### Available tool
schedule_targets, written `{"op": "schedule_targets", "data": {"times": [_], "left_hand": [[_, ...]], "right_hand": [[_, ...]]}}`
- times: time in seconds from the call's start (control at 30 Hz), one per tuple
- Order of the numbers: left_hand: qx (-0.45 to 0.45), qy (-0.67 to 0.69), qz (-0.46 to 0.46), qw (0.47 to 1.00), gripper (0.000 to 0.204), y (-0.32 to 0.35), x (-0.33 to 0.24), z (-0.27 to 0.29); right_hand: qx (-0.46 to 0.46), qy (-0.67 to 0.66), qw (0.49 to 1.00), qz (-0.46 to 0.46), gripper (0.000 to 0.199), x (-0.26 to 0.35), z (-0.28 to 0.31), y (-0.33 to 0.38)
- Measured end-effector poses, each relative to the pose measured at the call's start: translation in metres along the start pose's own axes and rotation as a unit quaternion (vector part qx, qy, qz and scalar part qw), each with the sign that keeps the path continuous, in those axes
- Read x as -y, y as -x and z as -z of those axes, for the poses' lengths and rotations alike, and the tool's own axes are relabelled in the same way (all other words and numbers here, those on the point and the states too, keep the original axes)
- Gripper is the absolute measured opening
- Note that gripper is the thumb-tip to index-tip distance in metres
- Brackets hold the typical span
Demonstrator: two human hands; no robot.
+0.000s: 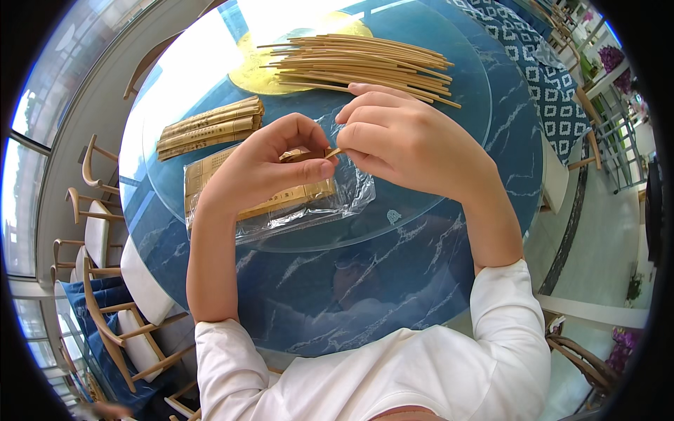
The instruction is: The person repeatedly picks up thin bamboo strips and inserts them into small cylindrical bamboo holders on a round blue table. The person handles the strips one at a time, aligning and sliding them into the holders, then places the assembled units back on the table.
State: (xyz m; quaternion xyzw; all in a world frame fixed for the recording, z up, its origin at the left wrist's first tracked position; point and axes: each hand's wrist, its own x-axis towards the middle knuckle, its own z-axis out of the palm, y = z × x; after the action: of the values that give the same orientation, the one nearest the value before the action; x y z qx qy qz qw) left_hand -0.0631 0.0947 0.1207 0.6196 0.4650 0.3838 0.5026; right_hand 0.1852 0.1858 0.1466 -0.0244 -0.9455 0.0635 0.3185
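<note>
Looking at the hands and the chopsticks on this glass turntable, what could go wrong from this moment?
1. The left hand and right hand pinch a small paper-wrapped piece by the fingertips only; it may slip onto the clear plastic bag.
2. The loose bare chopsticks lie piled on the glass turntable; a nudge could roll them.
3. The wrapped stack sits near the turntable's rim and might slide off.

Small tan paper-wrapped piece (309, 155) mostly hidden between fingers (319, 168) of both hands. Clear plastic bag of tan wrapped sticks (281, 200) partly covered by left hand (263, 165).
</note>
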Motion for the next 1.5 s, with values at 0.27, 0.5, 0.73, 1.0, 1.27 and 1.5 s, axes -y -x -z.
{"op": "schedule_targets", "data": {"times": [0.27,0.5,0.73,1.0,1.27,1.5], "left_hand": [[0.021,-0.013,0.045,0.999,0.045,-0.002,-0.003,-0.002],[-0.041,-0.245,0.064,0.966,0.035,-0.004,-0.001,-0.027],[-0.059,-0.434,-0.031,0.898,0.037,-0.011,0.023,-0.052],[-0.019,-0.242,0.072,0.967,0.04,-0.013,0.004,-0.028],[0.075,0.077,0.026,0.994,0.052,-0.01,0.021,0.006],[0.045,0.06,0.006,0.997,0.055,-0.003,0.026,0.015]], "right_hand": [[-0.006,0.008,1.0,0.029,0.014,-0.004,0.0,0.0],[0.025,0.05,0.982,-0.18,0.015,-0.047,0.025,0.016],[0.167,0.136,0.907,-0.361,0.02,-0.118,-0.017,0.046],[0.17,0.184,0.915,-0.318,0.015,-0.127,-0.043,0.052],[0.157,0.156,0.918,-0.33,0.013,-0.125,-0.031,0.053],[-0.004,-0.086,0.938,-0.337,0.015,-0.105,0.081,0.062]]}}
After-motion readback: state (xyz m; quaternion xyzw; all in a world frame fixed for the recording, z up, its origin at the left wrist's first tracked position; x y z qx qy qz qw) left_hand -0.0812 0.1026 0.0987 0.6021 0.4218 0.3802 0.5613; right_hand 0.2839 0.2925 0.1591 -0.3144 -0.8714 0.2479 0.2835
